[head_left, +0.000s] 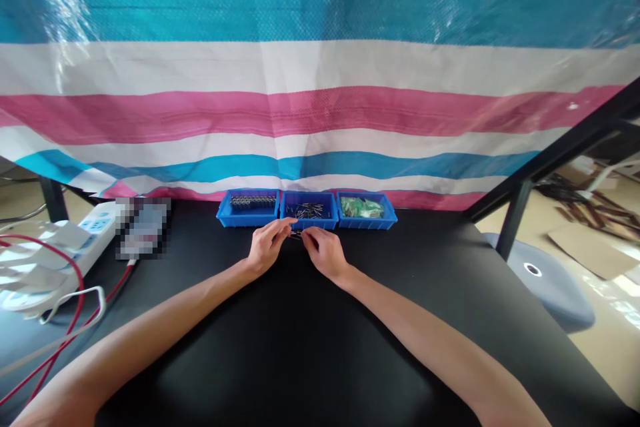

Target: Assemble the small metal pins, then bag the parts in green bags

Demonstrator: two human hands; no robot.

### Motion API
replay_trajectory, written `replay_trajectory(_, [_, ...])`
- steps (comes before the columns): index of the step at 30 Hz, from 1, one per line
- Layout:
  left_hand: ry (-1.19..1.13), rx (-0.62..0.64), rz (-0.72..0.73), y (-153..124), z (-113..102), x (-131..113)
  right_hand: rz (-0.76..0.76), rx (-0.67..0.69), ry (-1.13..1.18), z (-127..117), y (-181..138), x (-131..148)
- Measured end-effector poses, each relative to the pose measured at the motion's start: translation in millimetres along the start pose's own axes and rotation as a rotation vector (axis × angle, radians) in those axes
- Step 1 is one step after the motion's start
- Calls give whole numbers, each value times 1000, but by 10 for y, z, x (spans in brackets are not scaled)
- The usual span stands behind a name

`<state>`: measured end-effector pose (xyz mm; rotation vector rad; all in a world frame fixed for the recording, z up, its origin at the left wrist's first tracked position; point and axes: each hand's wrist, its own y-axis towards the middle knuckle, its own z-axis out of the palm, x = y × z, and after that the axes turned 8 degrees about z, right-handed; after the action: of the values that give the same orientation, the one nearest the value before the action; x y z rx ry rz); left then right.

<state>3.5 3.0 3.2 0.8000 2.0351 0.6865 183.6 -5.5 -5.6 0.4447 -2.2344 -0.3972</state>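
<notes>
My left hand (269, 247) is at the front of the middle blue bin (316, 223), index finger stretched out to the right and fingers slightly apart. Facing it, my right hand (325, 252) has its fingers curled and pressed together; whatever they may hold is too small to make out. Between the fingertips lie a few thin metal pins (296, 235), just in front of that bin. Inside the bin are many more loose thin metal pins (313, 211).
To the left, another blue bin (247, 221) holds rows of dark metal parts (254, 202). The right-hand bin (367, 223) contains green and clear bagged items (361, 207). A power strip (93, 233) with plugs and red and white cables occupies the black table's (295, 340) left side. Striped sheeting (320, 110) hangs behind.
</notes>
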Motion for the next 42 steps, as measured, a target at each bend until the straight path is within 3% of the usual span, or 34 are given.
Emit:
replay_trajectory(11, [3,-8,102,14,1,2,-4,-27,19,-33,-2,22])
replay_trajectory(18, [-51,-17,-8,-18,42,45,-78,-6,71,-28,-7,27])
replay_trajectory(25, [-62,6,2,-32,42,46,-129,53,99,-15,-31,24])
replay_trajectory(34, [32,32,-61,45,21,-23,-30,-53,129,-98,-18,52])
replay_trajectory(42, [58,-27,-51,44,19,-37,-8,-68,144,-109,-19,72])
